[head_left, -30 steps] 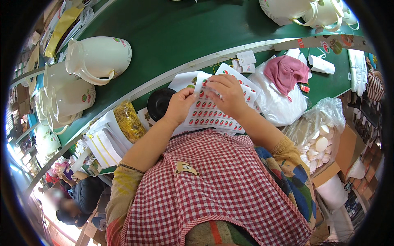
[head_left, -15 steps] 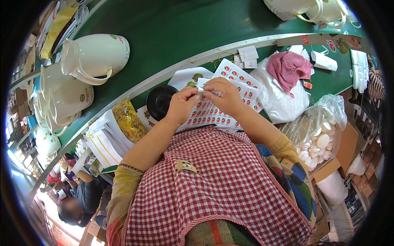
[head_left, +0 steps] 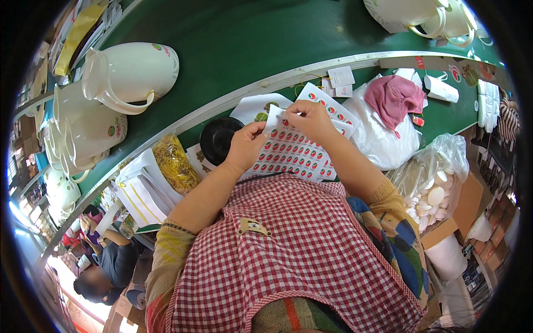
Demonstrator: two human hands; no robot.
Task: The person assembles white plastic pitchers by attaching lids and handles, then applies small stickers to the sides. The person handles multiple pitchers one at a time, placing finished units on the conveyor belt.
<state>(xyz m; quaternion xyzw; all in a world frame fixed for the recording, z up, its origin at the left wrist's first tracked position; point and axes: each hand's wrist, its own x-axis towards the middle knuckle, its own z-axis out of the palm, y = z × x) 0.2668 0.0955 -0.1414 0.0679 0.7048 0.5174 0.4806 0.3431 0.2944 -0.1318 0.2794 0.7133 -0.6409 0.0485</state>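
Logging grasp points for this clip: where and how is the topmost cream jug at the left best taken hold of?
Probably by its handle, from the person's side, with the left hand, now pinching the sticker sheet: the handle loops toward the person, leaving a gap for fingers, while the jug itself looks wide and smooth.

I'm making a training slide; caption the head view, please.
Left hand holding a sheet of stickers, right hand at its upper edge, with cream jugs on the green table beyond.
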